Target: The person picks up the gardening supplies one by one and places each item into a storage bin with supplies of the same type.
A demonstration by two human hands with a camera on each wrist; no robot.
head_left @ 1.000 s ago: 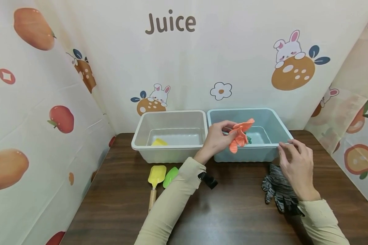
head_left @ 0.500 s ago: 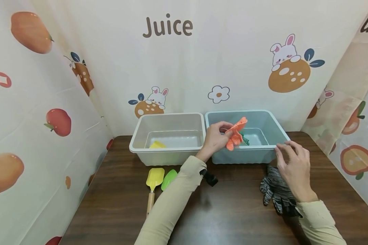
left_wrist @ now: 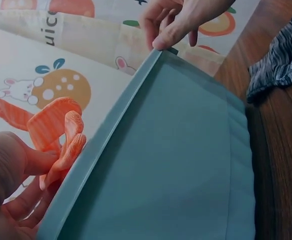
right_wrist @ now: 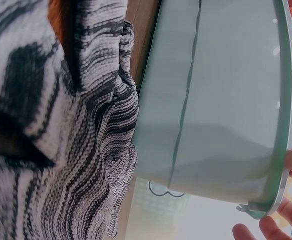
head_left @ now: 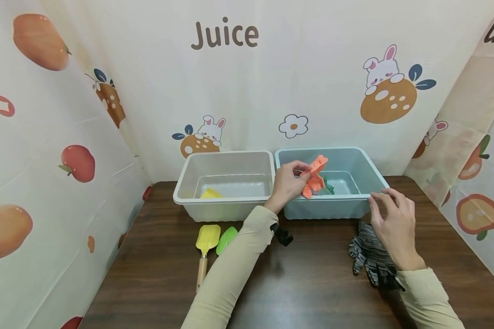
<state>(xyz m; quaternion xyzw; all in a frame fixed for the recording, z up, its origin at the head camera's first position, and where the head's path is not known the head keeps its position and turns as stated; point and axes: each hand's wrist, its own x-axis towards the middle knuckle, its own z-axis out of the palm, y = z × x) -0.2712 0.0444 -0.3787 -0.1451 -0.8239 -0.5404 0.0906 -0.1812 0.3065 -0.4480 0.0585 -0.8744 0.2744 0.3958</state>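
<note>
My left hand [head_left: 289, 186] pinches an orange knit glove [head_left: 314, 177] over the near left part of the blue bin [head_left: 325, 211]. In the left wrist view several fingers of the orange glove [left_wrist: 55, 125] stick out past my thumb, beside the bin's rim. Inside the bin, partly behind the glove, lies a small green thing [head_left: 328, 186] whose kind I cannot tell. My right hand [head_left: 396, 228] holds the bin's near right corner, thumb and fingers on the rim. Just below that hand a grey-and-black striped glove [head_left: 370, 256] lies on the table.
A pale grey bin [head_left: 222, 210] with a yellow thing [head_left: 211, 193] inside stands left of the blue one. In front of it lie a yellow trowel [head_left: 208, 237] with a wooden handle and a green blade [head_left: 227, 240], partly hidden by my left sleeve. A printed curtain [head_left: 247, 91] backs the table.
My left hand has moved slightly left and back with the orange glove, which now hangs more inside the blue bin's rim. My right hand stays on the corner. The head view has shifted a little.
</note>
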